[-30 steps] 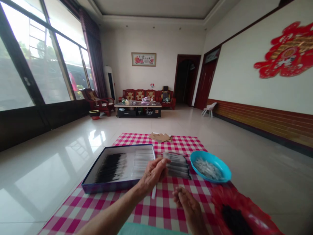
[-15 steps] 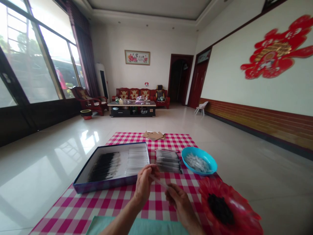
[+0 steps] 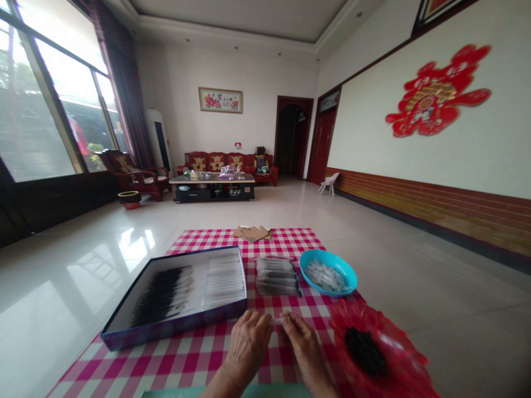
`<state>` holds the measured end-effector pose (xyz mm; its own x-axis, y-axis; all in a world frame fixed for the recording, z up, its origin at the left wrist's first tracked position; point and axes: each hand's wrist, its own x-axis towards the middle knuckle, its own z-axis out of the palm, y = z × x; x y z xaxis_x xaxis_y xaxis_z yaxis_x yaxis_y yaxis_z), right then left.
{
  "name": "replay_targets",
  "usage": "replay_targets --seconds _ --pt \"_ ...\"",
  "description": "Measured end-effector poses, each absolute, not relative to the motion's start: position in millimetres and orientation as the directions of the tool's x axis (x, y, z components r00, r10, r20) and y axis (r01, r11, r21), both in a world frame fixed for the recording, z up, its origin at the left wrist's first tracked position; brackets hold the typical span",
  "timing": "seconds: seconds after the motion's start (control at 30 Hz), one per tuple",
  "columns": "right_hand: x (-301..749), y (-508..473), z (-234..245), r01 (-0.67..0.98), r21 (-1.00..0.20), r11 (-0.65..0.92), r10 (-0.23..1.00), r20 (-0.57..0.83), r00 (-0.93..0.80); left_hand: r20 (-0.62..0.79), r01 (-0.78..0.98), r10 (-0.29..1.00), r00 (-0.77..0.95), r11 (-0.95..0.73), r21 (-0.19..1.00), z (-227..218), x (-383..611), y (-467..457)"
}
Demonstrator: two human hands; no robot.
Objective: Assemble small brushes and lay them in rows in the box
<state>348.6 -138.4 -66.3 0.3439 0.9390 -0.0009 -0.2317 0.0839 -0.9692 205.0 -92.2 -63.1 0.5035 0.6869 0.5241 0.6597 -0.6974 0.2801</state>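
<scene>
My left hand is closed, palm down, around a thin translucent tube that is mostly hidden in its fingers. Pinched fingers of my right hand meet the tube's short visible end. Beyond the hands lies a stack of thin clear sticks with dark ends. To the left stands a shallow blue-edged box, with a row of black-ended sticks and a row of whitish clear tubes inside.
A turquoise bowl of small clear pieces stands at the right. Nearer is a red petal-shaped bowl holding small black pieces. Cardboard scraps lie at the far end of the pink checked tablecloth. A green cloth edges the front.
My hands have come closer together, and the left has turned palm down over the tube. Less of the tube shows between them. The whole view has shifted slightly.
</scene>
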Motion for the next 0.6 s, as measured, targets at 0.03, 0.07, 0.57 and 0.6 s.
replay_targets --seconds 0.03,0.07,0.57,0.6 --pt "348.8 -138.5 -65.7 -0.221 -0.971 0.087 0.93 0.0 0.367 0.539 0.658 0.684 0.491 -0.697 0.285 -67.2 208.7 -91.8" --pt "349.2 -138.7 -64.9 -0.21 -0.974 0.091 0.925 0.005 0.381 0.552 0.654 0.683 0.479 -0.697 0.294 -70.9 211.3 -91.5" --pt "348.4 -139.1 -58.1 -0.144 -0.988 0.062 0.915 -0.002 0.403 0.478 0.535 0.676 0.561 -0.737 0.413 -88.7 208.9 -87.0" --pt "349.6 -139.0 -58.8 -0.135 -0.989 0.061 0.918 0.003 0.396 0.461 0.522 0.692 0.555 -0.721 0.455 -87.8 209.1 -87.4"
